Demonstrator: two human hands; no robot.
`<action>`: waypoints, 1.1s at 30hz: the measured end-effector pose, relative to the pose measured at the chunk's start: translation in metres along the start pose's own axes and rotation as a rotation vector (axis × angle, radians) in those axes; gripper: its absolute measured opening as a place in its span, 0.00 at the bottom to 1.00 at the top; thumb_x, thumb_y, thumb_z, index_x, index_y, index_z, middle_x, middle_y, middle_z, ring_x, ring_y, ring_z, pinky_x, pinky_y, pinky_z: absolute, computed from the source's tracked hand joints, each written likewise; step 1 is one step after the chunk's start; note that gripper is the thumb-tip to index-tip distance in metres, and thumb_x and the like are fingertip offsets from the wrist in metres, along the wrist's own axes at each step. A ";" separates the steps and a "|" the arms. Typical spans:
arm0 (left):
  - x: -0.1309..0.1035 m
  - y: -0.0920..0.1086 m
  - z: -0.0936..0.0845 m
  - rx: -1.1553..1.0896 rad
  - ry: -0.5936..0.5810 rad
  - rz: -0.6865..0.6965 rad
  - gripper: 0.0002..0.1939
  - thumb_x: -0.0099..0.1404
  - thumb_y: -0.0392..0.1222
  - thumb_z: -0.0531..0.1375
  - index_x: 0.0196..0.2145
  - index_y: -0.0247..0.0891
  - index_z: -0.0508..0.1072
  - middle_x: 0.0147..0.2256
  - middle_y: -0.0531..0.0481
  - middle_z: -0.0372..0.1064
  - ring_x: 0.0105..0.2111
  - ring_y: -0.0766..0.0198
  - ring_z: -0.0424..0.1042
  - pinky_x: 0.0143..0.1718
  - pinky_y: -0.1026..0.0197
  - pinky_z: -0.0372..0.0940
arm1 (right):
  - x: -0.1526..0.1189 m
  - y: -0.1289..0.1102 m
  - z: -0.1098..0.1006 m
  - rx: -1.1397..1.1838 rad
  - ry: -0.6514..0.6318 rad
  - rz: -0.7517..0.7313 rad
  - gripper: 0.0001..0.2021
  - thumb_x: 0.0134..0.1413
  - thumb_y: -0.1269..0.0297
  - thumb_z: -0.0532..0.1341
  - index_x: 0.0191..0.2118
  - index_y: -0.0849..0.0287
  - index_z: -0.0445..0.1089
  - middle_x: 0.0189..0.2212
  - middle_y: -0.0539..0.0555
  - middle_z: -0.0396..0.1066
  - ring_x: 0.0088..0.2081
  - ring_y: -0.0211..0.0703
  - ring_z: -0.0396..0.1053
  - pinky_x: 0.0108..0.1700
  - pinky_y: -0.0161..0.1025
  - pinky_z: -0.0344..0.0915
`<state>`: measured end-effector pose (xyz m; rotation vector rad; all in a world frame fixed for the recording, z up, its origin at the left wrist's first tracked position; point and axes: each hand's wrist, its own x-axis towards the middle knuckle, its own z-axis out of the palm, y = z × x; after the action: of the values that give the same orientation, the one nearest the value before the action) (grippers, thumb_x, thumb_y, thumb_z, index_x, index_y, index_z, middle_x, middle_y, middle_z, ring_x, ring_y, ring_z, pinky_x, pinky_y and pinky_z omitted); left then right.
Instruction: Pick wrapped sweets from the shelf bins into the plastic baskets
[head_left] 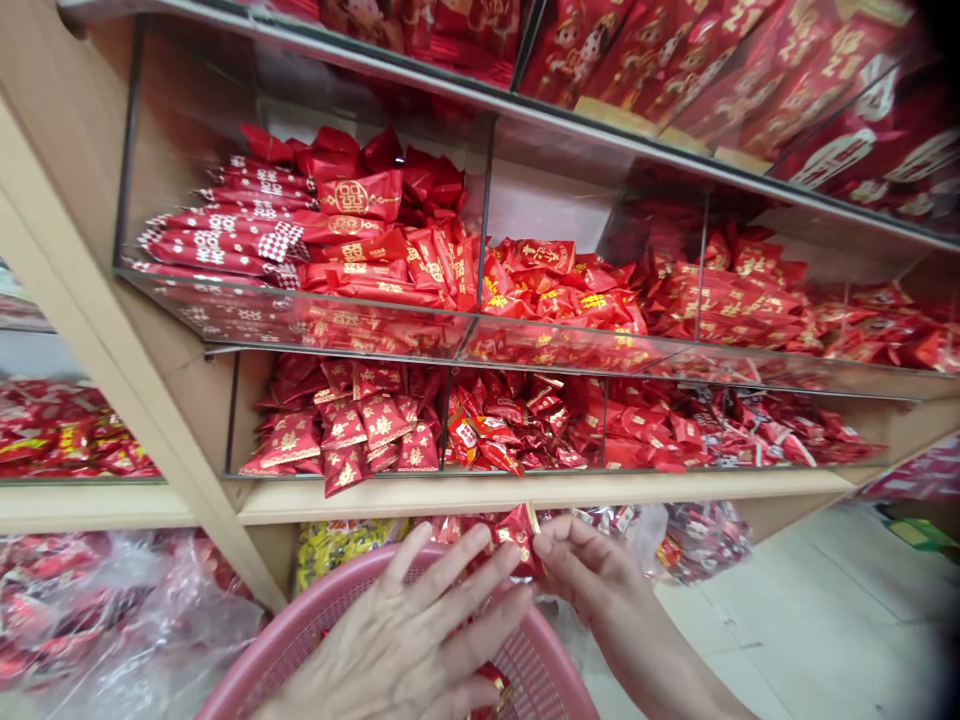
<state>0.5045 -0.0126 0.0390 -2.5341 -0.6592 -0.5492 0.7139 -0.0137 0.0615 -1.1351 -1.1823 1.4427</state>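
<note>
My right hand [611,590] pinches the edge of a small red candy packet [516,530] with gold trim, over the far rim of a pink plastic basket [255,650]. Over the basket's opening, my left hand [420,630] is spread, its fingertips close to the same packet; whether they touch it I cannot tell. Another red packet [491,690] shows inside the basket beneath the left hand, which hides most of what lies there.
Above the hands, a wooden shelf [540,495] carries clear-walled compartments of red packets [375,425]. A higher tier holds more red packets [352,240]. Yellow packets [337,550] sit below the shelf. Plastic-wrapped packets [127,620] lie at left; tiled floor [817,610] shows at right.
</note>
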 end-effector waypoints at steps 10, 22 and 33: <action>-0.015 -0.007 -0.001 0.014 0.057 -0.017 0.26 0.65 0.47 0.55 0.59 0.41 0.58 0.60 0.47 0.54 0.62 0.52 0.44 0.61 0.42 0.26 | 0.001 0.005 -0.004 0.068 0.038 0.034 0.11 0.50 0.55 0.62 0.31 0.58 0.69 0.31 0.51 0.67 0.33 0.37 0.64 0.36 0.35 0.64; -0.004 -0.004 0.004 0.031 -0.008 -0.164 0.30 0.64 0.52 0.53 0.61 0.46 0.53 0.64 0.43 0.42 0.64 0.53 0.35 0.61 0.46 0.24 | -0.003 0.008 -0.002 0.052 0.048 0.022 0.10 0.50 0.56 0.63 0.29 0.58 0.68 0.28 0.50 0.63 0.31 0.37 0.61 0.37 0.38 0.65; -0.042 -0.032 0.027 -0.254 -0.023 -0.361 0.21 0.66 0.43 0.53 0.57 0.40 0.61 0.61 0.43 0.51 0.60 0.52 0.51 0.59 0.47 0.49 | -0.005 0.025 -0.011 0.098 0.063 0.133 0.10 0.49 0.56 0.63 0.29 0.58 0.68 0.29 0.49 0.61 0.33 0.37 0.61 0.38 0.36 0.64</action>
<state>0.4605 0.0113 0.0079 -2.6698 -1.1316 -0.7694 0.7235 -0.0203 0.0360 -1.2010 -0.9975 1.5362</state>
